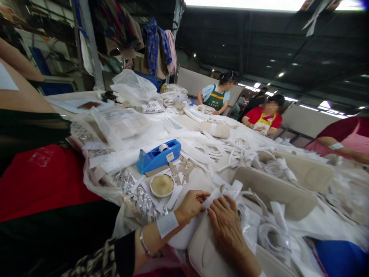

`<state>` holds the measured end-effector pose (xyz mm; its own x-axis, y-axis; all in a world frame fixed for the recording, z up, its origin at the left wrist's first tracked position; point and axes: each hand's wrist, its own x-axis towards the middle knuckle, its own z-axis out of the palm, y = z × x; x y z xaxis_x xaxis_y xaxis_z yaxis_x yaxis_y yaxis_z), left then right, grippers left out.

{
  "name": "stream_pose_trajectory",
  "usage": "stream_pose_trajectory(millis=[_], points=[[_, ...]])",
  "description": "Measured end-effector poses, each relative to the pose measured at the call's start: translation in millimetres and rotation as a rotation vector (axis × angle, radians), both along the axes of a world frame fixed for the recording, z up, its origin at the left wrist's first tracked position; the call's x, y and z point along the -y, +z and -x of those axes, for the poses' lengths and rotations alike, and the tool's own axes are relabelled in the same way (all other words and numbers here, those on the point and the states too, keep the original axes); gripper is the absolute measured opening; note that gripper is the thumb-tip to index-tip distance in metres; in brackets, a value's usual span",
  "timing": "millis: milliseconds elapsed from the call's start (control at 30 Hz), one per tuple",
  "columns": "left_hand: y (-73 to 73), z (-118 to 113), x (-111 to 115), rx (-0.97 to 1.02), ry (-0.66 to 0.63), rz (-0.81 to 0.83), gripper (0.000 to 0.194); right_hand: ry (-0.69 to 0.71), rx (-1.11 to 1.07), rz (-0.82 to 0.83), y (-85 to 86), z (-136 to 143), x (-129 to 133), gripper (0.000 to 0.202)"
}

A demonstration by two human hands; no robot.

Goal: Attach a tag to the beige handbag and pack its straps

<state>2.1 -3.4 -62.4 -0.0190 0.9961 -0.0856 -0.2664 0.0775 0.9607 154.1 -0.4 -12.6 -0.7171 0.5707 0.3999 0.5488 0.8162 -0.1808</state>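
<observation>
In the head view, my left hand [191,204] is closed in a pinch on a white strip [212,197] of soft wrapping. My right hand [227,223] is bent over the same strip, back upward, fingers gripping it near a small metal ring [221,188]. Beneath both hands lies a beige bag [203,240], its upper edge partly covered by them. A white paper band circles my left wrist, above a silver bracelet. Left of my hands sits a round tub [162,185] of pale yellowish stuff, beside several white paper slips.
A blue tape dispenser [158,156] stands beyond the tub. Further beige bags [276,192] with white-wrapped straps lie to the right. Clear plastic [123,127] covers goods at the left. Co-workers [216,96] sit across the table; another person's arm [23,84] reaches in at left.
</observation>
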Motion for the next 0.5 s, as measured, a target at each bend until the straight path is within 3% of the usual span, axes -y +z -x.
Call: stream_pose_trajectory(millis=[167,267,400,500], points=[[-4.4,-13,-8,-0.106,0.018,-0.033,0.058,0.005,-0.028,-0.001,-1.6,-1,-2,0.030],[-3.1,-11,-9,-0.205,-0.050,-0.080,0.052,0.014,0.009,-0.006,-2.9,-1,-4,0.031],[16.2,25,9,-0.364,-0.205,-0.230,0.050,0.017,0.034,-0.004,-4.0,-1,-6,0.032],[38.9,61,36,-0.565,-0.465,-0.463,0.067,0.010,0.052,-0.010,-4.2,-1,-7,0.032]])
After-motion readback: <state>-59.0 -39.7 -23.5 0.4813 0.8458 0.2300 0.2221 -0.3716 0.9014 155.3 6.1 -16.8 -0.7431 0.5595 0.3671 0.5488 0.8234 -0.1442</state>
